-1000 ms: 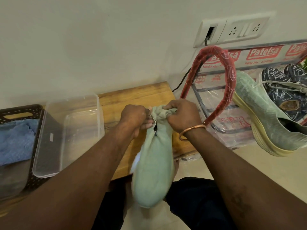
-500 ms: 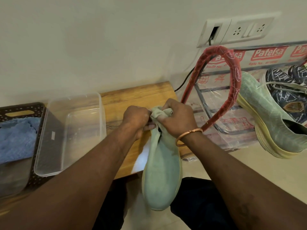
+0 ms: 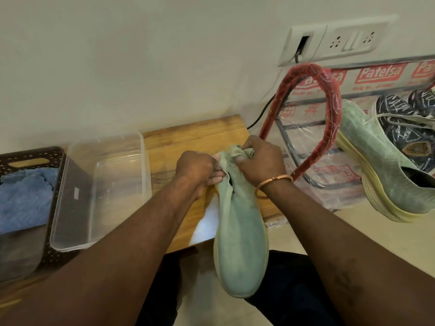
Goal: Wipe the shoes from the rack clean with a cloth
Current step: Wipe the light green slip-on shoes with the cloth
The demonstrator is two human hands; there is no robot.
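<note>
Over on the right, the plastic-wrapped rack [image 3: 333,118] carries a second green shoe [image 3: 386,175]; at centre, past the near edge of the wooden board [image 3: 188,135], the held green shoe [image 3: 240,243] hangs toe-down toward the lap. Both hands bunch its collar: left hand [image 3: 196,170] pinching one side, right hand [image 3: 261,163] curled tight round the other.

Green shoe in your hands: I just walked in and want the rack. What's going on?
A person grips the pale green shoe at its opening with the left hand and right hand, toe pointing toward them. Its mate sits on the rack with dark shoes. A blue cloth lies in the brown basket, untouched.
</note>
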